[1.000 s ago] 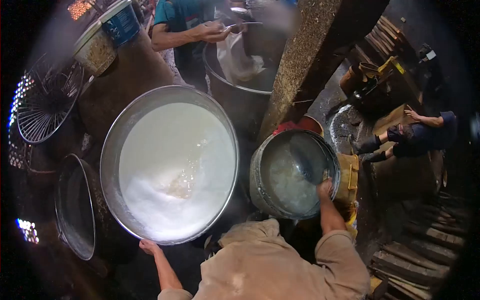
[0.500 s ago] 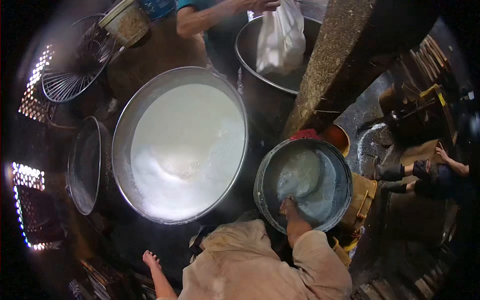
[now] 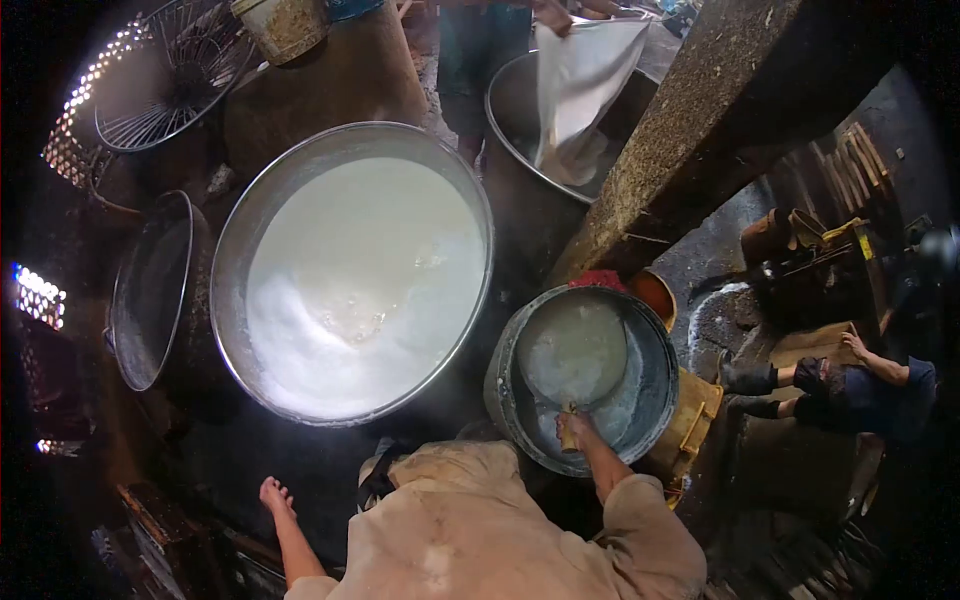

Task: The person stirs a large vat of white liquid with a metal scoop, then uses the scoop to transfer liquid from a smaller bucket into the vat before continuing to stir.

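My right hand grips the short handle of a wide round ladle over a dark-rimmed bucket. Whitish liquid shows in the bucket beside the ladle. The ladle's round outline is plain to see, with cloudy, pale liquid in it. My left hand hangs low at my side, away from everything, its fingers loosely bent and apart with nothing in them. Just ahead of me is a large metal vat of milky white, partly foamy liquid.
A co-worker's hand holds a white cloth over another vat. A thick slanting post rises beyond the bucket. An empty-looking pan stands left, a yellow crate right. Another person is farther right.
The ladle shows more fully, its round bowl and handle now in sight. The co-worker's white cloth has spread out and hangs slanting. My view has shifted slightly.
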A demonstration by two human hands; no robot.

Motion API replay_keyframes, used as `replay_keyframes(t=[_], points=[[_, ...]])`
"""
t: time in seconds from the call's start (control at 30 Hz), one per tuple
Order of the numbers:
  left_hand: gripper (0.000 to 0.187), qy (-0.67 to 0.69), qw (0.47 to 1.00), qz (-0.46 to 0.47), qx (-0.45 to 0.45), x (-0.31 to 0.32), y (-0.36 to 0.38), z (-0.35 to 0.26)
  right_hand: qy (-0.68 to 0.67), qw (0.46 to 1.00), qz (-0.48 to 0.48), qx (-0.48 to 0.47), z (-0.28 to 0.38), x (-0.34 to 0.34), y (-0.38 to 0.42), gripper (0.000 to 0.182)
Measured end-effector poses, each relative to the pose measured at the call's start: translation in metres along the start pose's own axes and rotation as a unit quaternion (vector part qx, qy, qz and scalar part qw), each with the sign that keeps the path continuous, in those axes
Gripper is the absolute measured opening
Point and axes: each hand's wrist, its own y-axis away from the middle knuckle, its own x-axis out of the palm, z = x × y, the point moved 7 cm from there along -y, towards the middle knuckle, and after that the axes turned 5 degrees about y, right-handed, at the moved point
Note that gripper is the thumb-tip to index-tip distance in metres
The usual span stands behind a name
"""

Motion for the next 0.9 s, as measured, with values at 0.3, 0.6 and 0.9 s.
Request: replay_keyframes(t=[0.3, 0.6, 0.9], points=[[0.026, 0.033, 0.995, 0.043, 0.078, 0.074, -0.017, -0.064, 0.103, 0.994, -0.015, -0.023, 0.016, -0.066, 0.078, 0.011], [0.044, 0.082, 0.979, 0.038, 0.181, 0.127, -0.069, -0.1, 0.199, 0.979, -0.039, 0.029, 0.087, -0.001, 0.219, 0.007], [0.052, 0.077, 0.978, 0.091, 0.169, 0.191, -0.084, -0.147, 0.265, 0.962, 0.066, 0.009, 0.106, 0.152, 0.197, 0.004]])
